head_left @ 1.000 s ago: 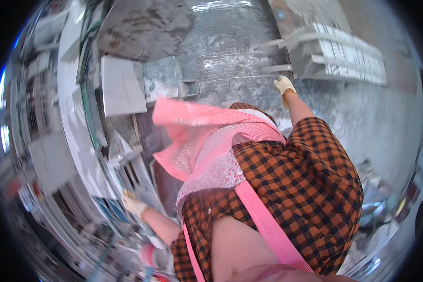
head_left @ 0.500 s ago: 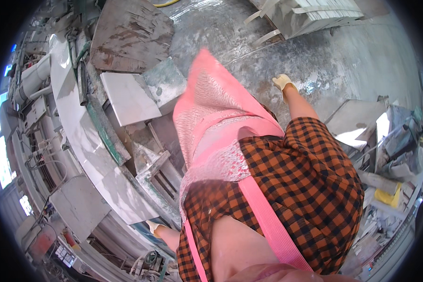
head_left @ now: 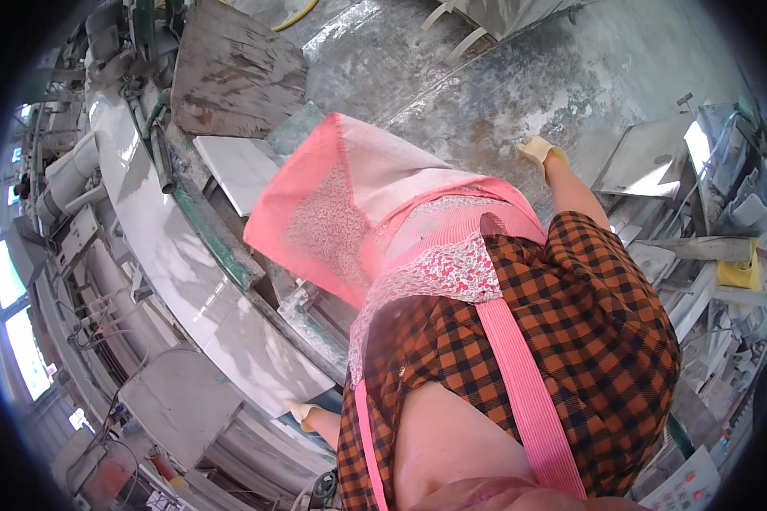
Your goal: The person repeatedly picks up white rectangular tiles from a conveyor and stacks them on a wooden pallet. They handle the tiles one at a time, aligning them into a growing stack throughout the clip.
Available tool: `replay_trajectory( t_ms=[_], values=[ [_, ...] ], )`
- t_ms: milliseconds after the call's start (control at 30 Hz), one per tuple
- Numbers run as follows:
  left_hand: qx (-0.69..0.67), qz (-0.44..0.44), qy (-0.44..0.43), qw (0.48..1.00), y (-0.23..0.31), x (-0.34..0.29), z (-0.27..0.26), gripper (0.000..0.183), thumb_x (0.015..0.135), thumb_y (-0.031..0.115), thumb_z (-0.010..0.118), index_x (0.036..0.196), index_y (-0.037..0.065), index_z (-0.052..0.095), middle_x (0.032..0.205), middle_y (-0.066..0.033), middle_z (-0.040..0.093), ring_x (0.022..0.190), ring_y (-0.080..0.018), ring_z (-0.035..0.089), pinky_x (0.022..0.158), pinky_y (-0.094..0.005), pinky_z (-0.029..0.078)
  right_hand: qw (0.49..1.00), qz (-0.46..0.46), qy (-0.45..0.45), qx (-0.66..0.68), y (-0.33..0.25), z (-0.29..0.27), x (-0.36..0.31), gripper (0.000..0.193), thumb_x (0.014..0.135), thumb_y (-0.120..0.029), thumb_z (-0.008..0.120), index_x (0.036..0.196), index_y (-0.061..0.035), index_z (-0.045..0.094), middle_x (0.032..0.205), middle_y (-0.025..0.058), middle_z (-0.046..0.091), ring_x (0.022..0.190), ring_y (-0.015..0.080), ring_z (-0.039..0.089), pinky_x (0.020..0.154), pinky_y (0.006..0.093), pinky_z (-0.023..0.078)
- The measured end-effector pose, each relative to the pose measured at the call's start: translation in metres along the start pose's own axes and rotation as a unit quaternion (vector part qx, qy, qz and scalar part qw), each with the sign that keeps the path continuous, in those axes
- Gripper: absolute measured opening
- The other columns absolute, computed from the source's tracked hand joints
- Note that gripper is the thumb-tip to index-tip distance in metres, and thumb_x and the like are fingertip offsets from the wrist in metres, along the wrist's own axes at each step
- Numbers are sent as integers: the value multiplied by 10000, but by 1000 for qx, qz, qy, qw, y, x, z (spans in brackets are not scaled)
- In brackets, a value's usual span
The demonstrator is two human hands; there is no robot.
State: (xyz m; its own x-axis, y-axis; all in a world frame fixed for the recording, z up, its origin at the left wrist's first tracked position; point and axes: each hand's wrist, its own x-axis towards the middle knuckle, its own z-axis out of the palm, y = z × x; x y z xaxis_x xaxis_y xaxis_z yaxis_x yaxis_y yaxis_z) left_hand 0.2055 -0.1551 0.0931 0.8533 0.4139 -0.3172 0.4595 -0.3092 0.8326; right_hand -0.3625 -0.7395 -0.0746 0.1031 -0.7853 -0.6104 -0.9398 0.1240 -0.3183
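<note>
My left hand (head_left: 302, 414), in a pale cream glove, is at the near end of a long pale slab with grey veining (head_left: 222, 311). Its fingers look stretched toward the slab's edge; whether they touch is too small to tell. Out to the right, my right hand (head_left: 541, 153), in a matching glove, hangs over the wet grey floor (head_left: 452, 94). Its fingers are loosely bent and apart, with nothing seen in them. Between the hands, a pink apron with lace trim (head_left: 315, 204) flares out over a checked orange and black garment (head_left: 571, 332).
A worn brown board (head_left: 239, 72) and a white slab (head_left: 234, 170) lie beyond the green-edged bench rail (head_left: 209, 243). Pale offcuts and a yellow item (head_left: 739, 271) are piled at right. A pale block-like stack (head_left: 511, 13) stands at the far side.
The view has shifted and the apron has swung left, covering more of the white slab. My left hand still sits by the long slab's end; my right hand still hangs out over the floor.
</note>
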Motion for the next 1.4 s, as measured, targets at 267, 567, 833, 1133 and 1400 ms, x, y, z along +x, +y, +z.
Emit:
replay_trajectory(
  t_ms=[267, 567, 833, 1133, 1400],
  values=[
    [-36, 9, -24, 999, 9, -7, -7, 625, 890, 512, 589, 1281, 24, 569, 1256, -173, 606, 1105, -266, 596, 958, -369, 465, 999, -32, -1, 9, -49, -34, 14, 392, 862, -357, 530, 921, -8, 700, 900, 176, 720, 805, 308, 688, 730, 405, 532],
    [-62, 112, -12, 992, 152, -70, -29, 628, 881, 541, 608, 1269, 49, 569, 1192, -148, 606, 1027, -249, 588, 896, -354, 462, 996, -50, -62, -29, -86, -71, 16, 393, 852, -363, 523, 969, -54, 735, 1015, 158, 712, 940, 326, 674, 849, 434, 503],
    [92, -21, -187, 978, 248, -59, -14, 284, 852, 341, 686, 951, 76, 713, 812, -83, 676, 663, -202, 594, 614, -319, 482, 1000, -26, -15, 5, -62, -31, 34, 441, 813, -376, 579, 1123, -84, 694, 1163, 167, 672, 1068, 353, 638, 909, 445, 496],
    [831, 288, 101, 464, 203, -112, -24, 313, 994, 275, 459, 1237, 176, 630, 1197, -32, 621, 1058, -174, 629, 761, -342, 547, 994, -34, -42, 96, -74, -61, 69, 441, 809, -376, 583, 1104, -70, 700, 1138, 176, 679, 1035, 366, 650, 894, 451, 507],
    [638, 513, -42, 572, 277, -272, 114, 318, 949, 256, 533, 1221, 133, 642, 1137, -87, 655, 1023, -214, 645, 804, -348, 525, 920, -9, 18, 392, 8, -136, 76, 451, 924, -350, 442, 1024, 20, 678, 866, 194, 723, 753, 296, 708, 713, 414, 538]
  ],
)
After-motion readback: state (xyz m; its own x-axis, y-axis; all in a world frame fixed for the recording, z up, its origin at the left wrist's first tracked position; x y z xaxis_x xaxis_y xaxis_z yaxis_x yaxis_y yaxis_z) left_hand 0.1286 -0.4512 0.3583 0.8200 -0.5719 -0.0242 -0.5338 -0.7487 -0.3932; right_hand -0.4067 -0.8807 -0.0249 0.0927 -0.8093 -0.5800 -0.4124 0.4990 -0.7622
